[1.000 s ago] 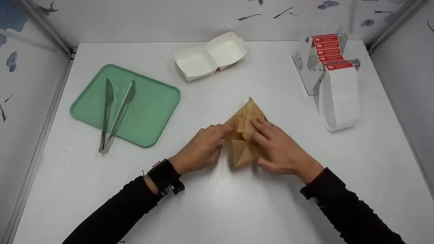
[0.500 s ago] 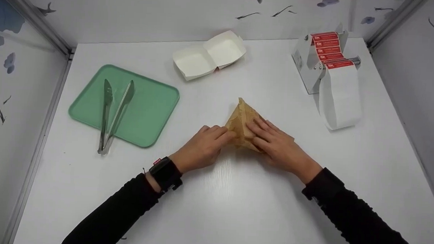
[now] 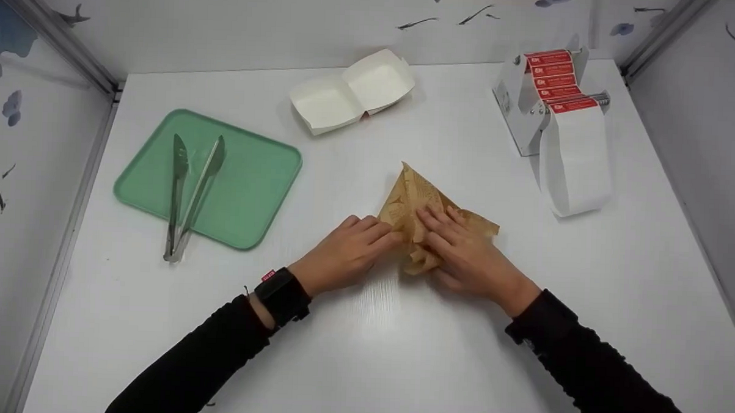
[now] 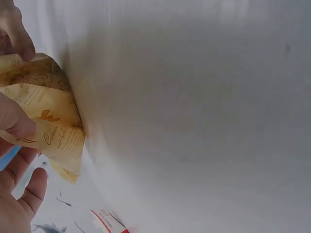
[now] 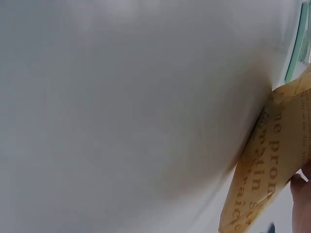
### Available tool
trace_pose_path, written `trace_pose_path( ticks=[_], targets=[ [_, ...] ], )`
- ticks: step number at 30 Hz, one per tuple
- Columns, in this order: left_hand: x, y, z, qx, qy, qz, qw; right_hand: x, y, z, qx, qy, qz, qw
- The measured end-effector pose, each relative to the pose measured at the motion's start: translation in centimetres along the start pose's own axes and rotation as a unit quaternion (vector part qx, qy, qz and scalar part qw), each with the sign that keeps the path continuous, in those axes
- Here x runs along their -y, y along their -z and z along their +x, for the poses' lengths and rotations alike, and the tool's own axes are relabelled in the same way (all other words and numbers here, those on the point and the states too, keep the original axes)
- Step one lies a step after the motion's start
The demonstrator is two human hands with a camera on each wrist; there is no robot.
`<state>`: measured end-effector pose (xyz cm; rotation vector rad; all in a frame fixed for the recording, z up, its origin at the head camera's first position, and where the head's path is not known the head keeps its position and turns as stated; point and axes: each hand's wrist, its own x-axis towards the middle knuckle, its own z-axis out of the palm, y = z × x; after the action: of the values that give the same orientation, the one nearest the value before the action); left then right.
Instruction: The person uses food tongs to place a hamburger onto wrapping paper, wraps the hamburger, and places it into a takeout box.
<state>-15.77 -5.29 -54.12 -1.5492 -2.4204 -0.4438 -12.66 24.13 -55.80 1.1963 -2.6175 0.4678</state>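
Note:
Printed brown wrapping paper [image 3: 426,187] lies folded in the middle of the table, one point facing away and another sticking out to the right. Whatever may be inside is hidden. My left hand [image 3: 350,252] pinches its left side; in the left wrist view the thumb [image 4: 17,119] lies on the printed paper [image 4: 53,128] with fingers behind it. My right hand [image 3: 476,253] presses on the top with fingers extended, beside a crumpled fold at the near edge. The right wrist view shows a hanging side of the paper [image 5: 265,165] and part of a finger.
An open white carton [image 3: 353,93] stands at the back. To the left, metal tongs [image 3: 193,200] lie across a green tray [image 3: 258,190], their joined end over its near edge. A dispenser [image 3: 524,108] with a red-and-white label strip [image 3: 580,159] stands back right.
The near part of the paper has been folded and is bunched up by the right fingers. A right corner now sticks out. The left hand has shifted slightly inward.

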Motion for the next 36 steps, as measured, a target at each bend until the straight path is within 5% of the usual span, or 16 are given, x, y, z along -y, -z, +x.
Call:
trace_pose_path(
  ticks=[4, 8, 11, 17, 23, 27, 33, 36],
  targets=[
    [0.1, -0.3, -0.1, -0.014, 0.0, -0.042, 0.999, 0.1, 0.1, -0.2, 0.004, -0.03, 0.06, 0.998],
    [0.4, -0.7, -0.4, -0.075, 0.003, -0.112, 0.9908, -0.5, 0.2, -0.6, 0.018, -0.068, 0.138, 0.988],
    [0.9, -1.0, -1.0, -0.1, -0.007, -0.119, 0.9878, -1.0, 0.2, -0.8, 0.023, -0.071, 0.176, 0.982],
    [1.7, -1.1, -1.4, -0.062, -0.036, -0.08, 0.9942, -1.6, 0.3, -1.2, 0.007, -0.038, 0.194, 0.98],
    [3.1, -0.6, -1.6, -0.003, 0.016, -0.133, 0.991, -2.1, 0.4, -1.5, 0.004, -0.043, 0.226, 0.973],
    [4.4, -0.4, -1.5, 0.026, 0.07, -0.218, 0.9732, -2.2, 0.4, -1.8, -0.013, -0.057, 0.233, 0.971],
    [5.2, -0.8, -0.9, 0.037, 0.206, -0.342, 0.9163, -2.0, 0.2, -1.6, -0.035, -0.068, 0.257, 0.963],
    [5.0, -1.0, -0.5, 0.03, 0.245, -0.337, 0.9088, -1.8, 0.3, -1.4, -0.032, -0.088, 0.289, 0.953]
  ],
)
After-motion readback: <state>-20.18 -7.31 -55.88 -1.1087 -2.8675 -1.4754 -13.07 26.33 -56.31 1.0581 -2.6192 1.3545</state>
